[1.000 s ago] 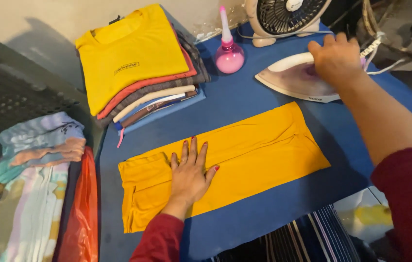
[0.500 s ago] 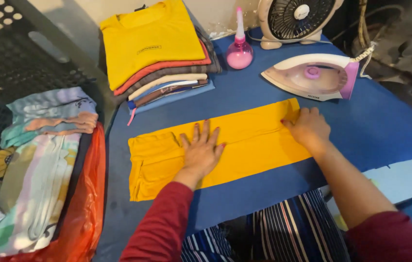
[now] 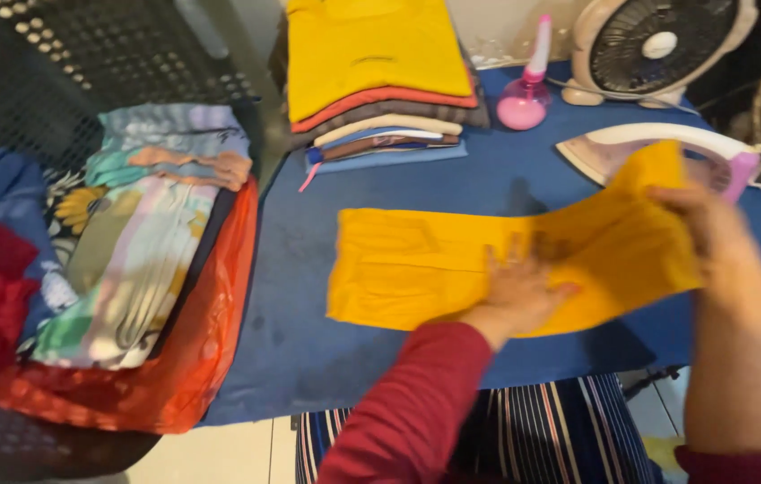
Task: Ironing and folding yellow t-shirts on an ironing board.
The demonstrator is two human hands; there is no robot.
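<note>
My left hand (image 3: 519,287) lies flat, fingers spread, pinning the yellow garment (image 3: 416,269) mid-board (image 3: 308,358). My right hand (image 3: 712,233) pinches its right end, lifted and curling leftward. Fold looks about half done; left half still flat. Folded stack (image 3: 371,81) sits behind, iron (image 3: 667,148) parked at right.
</note>
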